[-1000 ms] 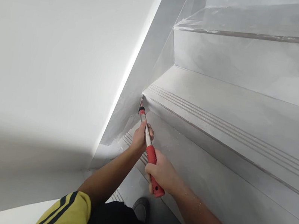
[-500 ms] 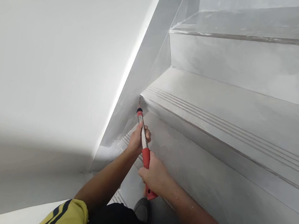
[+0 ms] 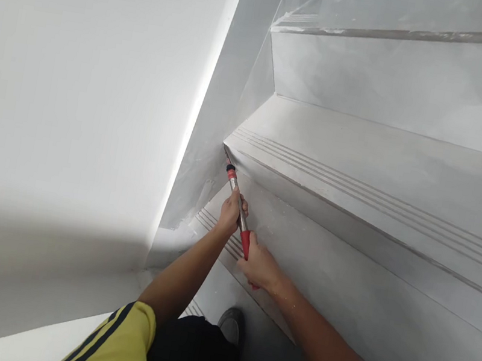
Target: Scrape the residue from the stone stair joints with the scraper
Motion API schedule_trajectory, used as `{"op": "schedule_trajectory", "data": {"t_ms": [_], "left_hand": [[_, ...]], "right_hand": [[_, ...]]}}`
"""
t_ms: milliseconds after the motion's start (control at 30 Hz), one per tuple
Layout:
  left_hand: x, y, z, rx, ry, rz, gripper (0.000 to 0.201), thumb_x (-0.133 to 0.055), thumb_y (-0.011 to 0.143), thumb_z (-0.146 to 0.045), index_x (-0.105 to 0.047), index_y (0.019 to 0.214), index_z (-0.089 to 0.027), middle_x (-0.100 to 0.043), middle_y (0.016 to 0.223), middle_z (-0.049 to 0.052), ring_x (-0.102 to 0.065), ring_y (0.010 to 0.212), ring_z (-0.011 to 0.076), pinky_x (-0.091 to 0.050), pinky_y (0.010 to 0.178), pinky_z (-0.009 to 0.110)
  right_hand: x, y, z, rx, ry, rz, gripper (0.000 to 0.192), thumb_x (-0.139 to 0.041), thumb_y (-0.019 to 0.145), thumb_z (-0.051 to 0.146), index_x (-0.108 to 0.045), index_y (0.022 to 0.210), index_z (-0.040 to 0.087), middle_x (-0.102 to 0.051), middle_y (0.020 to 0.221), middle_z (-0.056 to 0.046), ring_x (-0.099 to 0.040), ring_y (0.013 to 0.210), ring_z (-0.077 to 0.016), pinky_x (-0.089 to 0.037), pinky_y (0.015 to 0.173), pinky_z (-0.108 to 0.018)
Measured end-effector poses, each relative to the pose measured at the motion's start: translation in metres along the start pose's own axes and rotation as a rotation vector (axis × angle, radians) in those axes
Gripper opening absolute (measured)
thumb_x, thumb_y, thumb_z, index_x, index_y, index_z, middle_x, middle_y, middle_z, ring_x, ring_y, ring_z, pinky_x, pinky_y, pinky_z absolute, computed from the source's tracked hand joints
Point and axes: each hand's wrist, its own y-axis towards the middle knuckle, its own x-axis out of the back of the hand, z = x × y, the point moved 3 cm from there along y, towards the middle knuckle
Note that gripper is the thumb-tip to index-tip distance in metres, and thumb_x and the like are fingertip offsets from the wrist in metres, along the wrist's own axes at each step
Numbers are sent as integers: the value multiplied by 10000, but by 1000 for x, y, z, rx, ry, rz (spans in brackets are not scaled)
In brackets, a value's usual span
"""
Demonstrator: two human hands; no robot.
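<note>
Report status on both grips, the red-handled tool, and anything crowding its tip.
Left grip closed around metal shaft; right grip closed around red handle. Tool tip at stair corner, contact unclear. Grey side panel and step edge crowd it.

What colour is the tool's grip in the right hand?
The grip is red, seen in the head view.

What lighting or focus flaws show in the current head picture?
Head view: a bright strip edges the white wall beside the grey border; head view: a soft shadow crosses the wall's lower part; head view: it is dim around the shoe; head view: the red-handled tool's tip is too small to make out clearly.
</note>
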Motion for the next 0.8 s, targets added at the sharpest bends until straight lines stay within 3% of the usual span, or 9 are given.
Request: {"op": "schedule_trajectory", "data": {"t_ms": [167, 300, 533, 800], "left_hand": [[7, 1, 4, -35, 48, -30, 444, -454, 788, -621, -436, 712, -184, -416, 477, -34, -383, 387, 100, -326, 394, 221], [2, 10, 7, -52, 57, -13, 439, -439, 800, -614, -441, 718, -183, -433, 492, -28, -405, 399, 105, -335, 408, 225], [7, 7, 17, -63, 62, 3, 442, -404, 816, -616, -434, 724, -185, -424, 482, -33, -407, 406, 106, -348, 423, 229], [0, 12, 17, -61, 26, 16, 453, -416, 803, -633, -440, 725, -187, -429, 496, -34, -406, 417, 103, -343, 429, 228]], "right_hand": [[-8, 5, -5, -13, -128, 63, 420, -529, 736, 188, -382, 1127, 142, -557, 739, -45, -548, 633, -175, -328, 555, -245], [-2, 13, -8, -20, -197, 50, 415, -506, 742, 195, -383, 1133, 134, -589, 796, -84, -573, 684, -206, -340, 576, -260], [-10, 12, -19, -25, -225, 95, 499, -515, 723, 204, -369, 1191, 112, -610, 829, -117, -590, 698, -225, -337, 572, -262], [1, 14, -14, -31, -240, 70, 455, -485, 737, 215, -373, 1167, 118, -608, 818, -113, -586, 698, -230, -326, 569, -269]]}}
